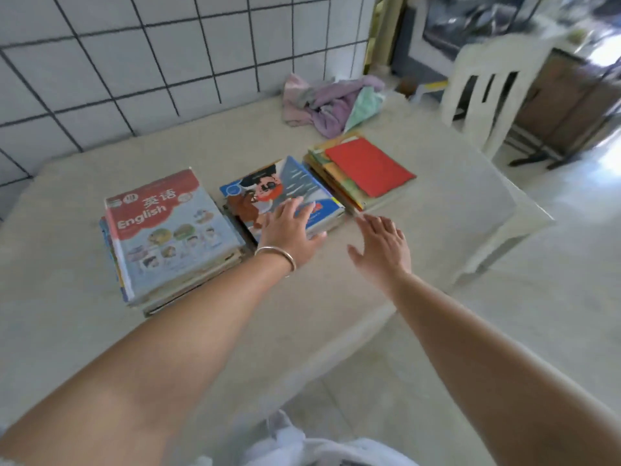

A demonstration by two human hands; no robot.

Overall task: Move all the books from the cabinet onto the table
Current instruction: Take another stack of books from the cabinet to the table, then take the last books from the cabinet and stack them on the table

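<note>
- Right now I see three stacks of books on the pale table (208, 317), and I take the middle stack (285, 193), topped by a cartoon cover, as my landmark.
- My left hand (289, 230) lies flat on the near right corner of that cartoon cover, fingers straight and spread, pressing down and gripping nothing; a silver bangle (277, 255) circles the wrist.
- My right hand (383, 247) hovers just to the right of the middle stack, above bare tabletop, fingers straight and slightly apart, holding nothing; whether it touches the table I cannot tell.
- Left of the middle stack, just beside it, sits a taller stack with an English textbook (171, 227) on top, red banner across its cover.
- Right of the middle stack, and a little farther back, lies a third stack capped by a plain red book (368, 166).
- Behind the middle stack, near the tiled wall (134, 55), a crumpled pile of pastel cloth (332, 102) rests on the table.
- A white plastic chair (487, 82) stands beyond the table's far right corner.
</note>
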